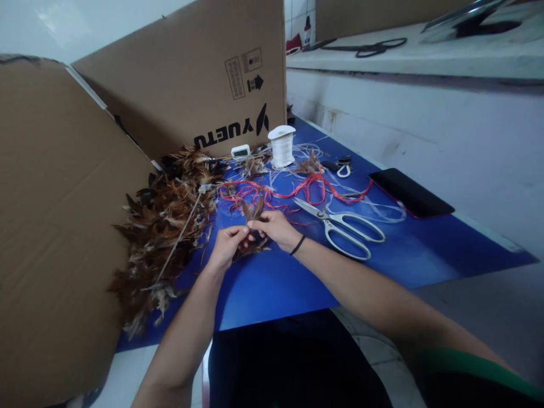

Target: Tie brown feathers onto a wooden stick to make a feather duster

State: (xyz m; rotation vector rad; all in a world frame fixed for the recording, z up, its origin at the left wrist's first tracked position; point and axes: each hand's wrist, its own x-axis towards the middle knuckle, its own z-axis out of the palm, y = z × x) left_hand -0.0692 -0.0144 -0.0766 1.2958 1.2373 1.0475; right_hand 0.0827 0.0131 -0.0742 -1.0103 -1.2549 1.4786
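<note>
My left hand (227, 245) and my right hand (275, 226) meet over the blue table (276, 283), both pinched on a small bunch of brown feathers (251, 212) that sticks up between the fingertips. A black band sits on my right wrist. To the left lies a large heap of brown feathers (164, 226) with a thin stick running through it. Red string (297, 190) trails across the table just beyond my hands.
White-handled scissors (344, 224) lie right of my hands. A white spool (281, 145), clear line, a black phone (410, 192) and small black scissors (340, 166) sit farther back. Cardboard boxes (55, 226) wall the left and rear. A white ledge (416, 54) holds another pair of scissors.
</note>
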